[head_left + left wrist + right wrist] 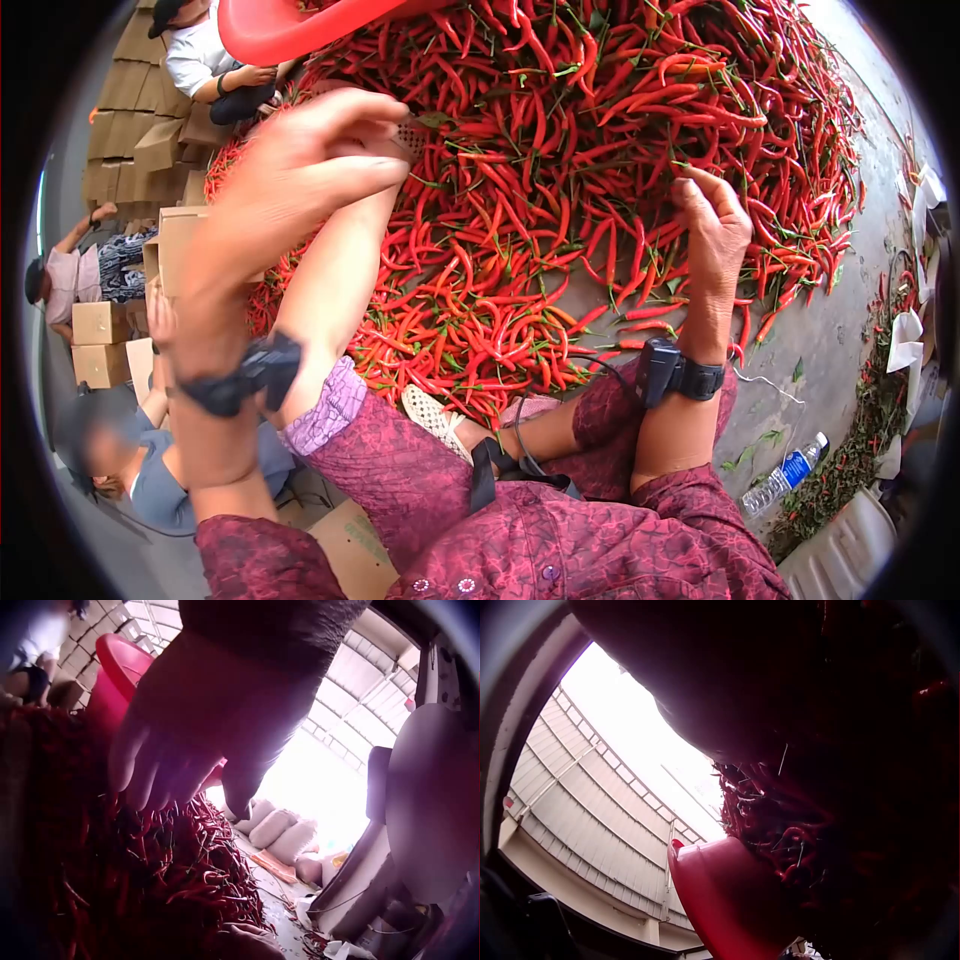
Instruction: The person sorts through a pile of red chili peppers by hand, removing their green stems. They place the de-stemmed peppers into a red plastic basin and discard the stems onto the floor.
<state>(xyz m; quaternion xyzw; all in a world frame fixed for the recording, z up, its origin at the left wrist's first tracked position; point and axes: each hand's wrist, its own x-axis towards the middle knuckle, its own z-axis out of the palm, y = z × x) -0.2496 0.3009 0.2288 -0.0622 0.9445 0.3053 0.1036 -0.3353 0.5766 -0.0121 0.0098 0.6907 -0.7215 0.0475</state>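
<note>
A big heap of red chili peppers (pixel 540 200) with green stems spreads over the floor before me. My left hand (pixel 290 185), blurred in the head view, hovers over the heap's left part beside a bare leg. Its fingers are loosely bent, thumb apart from them, with nothing visible between. In the left wrist view the left hand (pixel 187 727) hangs with fingers pointing down toward the peppers. My right hand (pixel 718 230) is at the heap's right side, thumb and fingers bent close together among the peppers; I cannot tell whether they pinch one. The right wrist view is mostly dark.
A red plastic tub (pixel 250 40) rises at the top left of the heap. Cardboard boxes (pixel 100 325) and other people are at the left. A water bottle (pixel 785 475) lies on the concrete at right. A light woven shoe (pixel 435 420) touches the near peppers.
</note>
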